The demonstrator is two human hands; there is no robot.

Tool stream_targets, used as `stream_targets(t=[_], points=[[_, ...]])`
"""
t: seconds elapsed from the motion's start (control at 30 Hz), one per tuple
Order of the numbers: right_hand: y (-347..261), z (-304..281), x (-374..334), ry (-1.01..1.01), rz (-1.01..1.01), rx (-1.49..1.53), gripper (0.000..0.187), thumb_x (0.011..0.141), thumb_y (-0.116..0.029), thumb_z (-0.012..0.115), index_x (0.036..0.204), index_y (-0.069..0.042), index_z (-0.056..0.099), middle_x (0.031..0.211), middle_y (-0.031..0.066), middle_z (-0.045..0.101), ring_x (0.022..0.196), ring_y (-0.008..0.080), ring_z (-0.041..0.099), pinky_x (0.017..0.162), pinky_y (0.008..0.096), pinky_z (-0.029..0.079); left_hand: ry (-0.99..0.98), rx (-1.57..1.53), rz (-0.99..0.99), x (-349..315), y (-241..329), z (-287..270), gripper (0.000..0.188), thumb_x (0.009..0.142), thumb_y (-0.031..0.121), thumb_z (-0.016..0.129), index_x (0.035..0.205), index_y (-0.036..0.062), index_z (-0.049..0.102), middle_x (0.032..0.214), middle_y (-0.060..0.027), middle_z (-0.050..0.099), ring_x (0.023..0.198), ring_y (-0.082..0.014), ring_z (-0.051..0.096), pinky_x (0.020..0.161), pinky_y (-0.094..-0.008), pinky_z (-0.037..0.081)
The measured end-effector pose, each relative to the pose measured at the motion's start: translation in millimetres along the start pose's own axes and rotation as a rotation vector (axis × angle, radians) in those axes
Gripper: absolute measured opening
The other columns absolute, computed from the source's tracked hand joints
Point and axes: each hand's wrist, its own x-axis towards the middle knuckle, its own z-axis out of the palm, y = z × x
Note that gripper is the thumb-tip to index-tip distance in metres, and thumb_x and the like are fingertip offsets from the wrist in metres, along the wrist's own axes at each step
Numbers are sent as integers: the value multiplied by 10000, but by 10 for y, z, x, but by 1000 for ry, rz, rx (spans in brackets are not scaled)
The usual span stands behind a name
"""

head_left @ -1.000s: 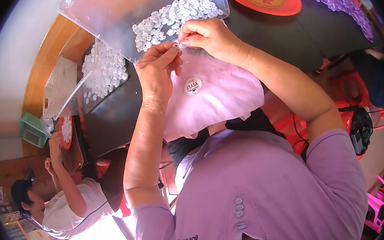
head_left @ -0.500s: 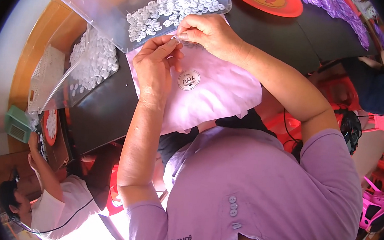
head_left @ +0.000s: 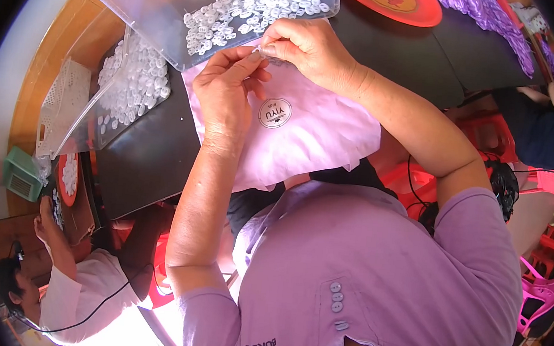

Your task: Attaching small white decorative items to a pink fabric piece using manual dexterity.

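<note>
My left hand [head_left: 226,89] is closed, its thumb and forefinger pinching a small white piece [head_left: 257,51] whose exact kind is too small to make out. From the other side my right hand [head_left: 315,52] pinches at that same piece, thumb and fingertips together. Both hands meet over a pink cloth [head_left: 324,121] with a round printed badge, spread across my lap and the table edge. Just beyond my fingers stands a clear plastic bin [head_left: 123,8], where a heap of small white oval pieces [head_left: 255,9] lies.
Left of the bin, a clear container holds more white pieces [head_left: 137,78] on the dark table [head_left: 142,168]. A red plate [head_left: 423,8] and shiny purple strands [head_left: 491,24] lie at the far right. A co-worker [head_left: 82,288] sits at lower left, near a green basket [head_left: 23,174].
My hands hold nearly the same pinch, with the right fingertips shifted very slightly. The view has moved a little. At lower left, the co-worker's hand has moved down from the green basket.
</note>
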Motion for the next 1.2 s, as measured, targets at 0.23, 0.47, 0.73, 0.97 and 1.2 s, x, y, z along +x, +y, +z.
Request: stream_targets(t=[0.23,0.47,0.73,0.97,1.2], points=[[-5,35,-25,41,-12,-54,61,840,-96,629,822,-42,609,705,87,647,642,233,633,579,336,480,9,25,54,-19,-13,15,79,833,-26,637,893,-62,600,753,-126,658,579,-166,632,436,-230,434],[-143,-90,23,-147,373,325,98,899,-104,624,893,-7,635,723,5,609,661,60,551,590,222,452,9,15,71,-61,13,29,80,827,-41,634,900,-59,606,770,-137,666,598,-179,648,442,-226,431],[-129,-86,20,-147,339,333,115,911,-117,616,890,-4,633,731,5,611,664,63,557,595,223,456,32,72,95,-75,39,30,98,826,-43,629,917,-68,605,785,-176,666,612,-218,656,458,-245,445],[-18,11,-24,-57,-14,56,80,884,-82,631,888,-2,634,710,8,606,636,58,547,552,220,445,29,82,83,-77,25,-6,101,816,-60,626,914,-67,605,784,-182,670,609,-232,661,467,-252,450],[-75,-46,6,-130,326,344,79,885,-81,628,869,-4,625,697,7,599,625,63,527,565,226,437,-3,76,56,-38,12,-15,81,833,-37,644,904,-53,609,784,-166,670,638,-224,666,479,-248,446]])
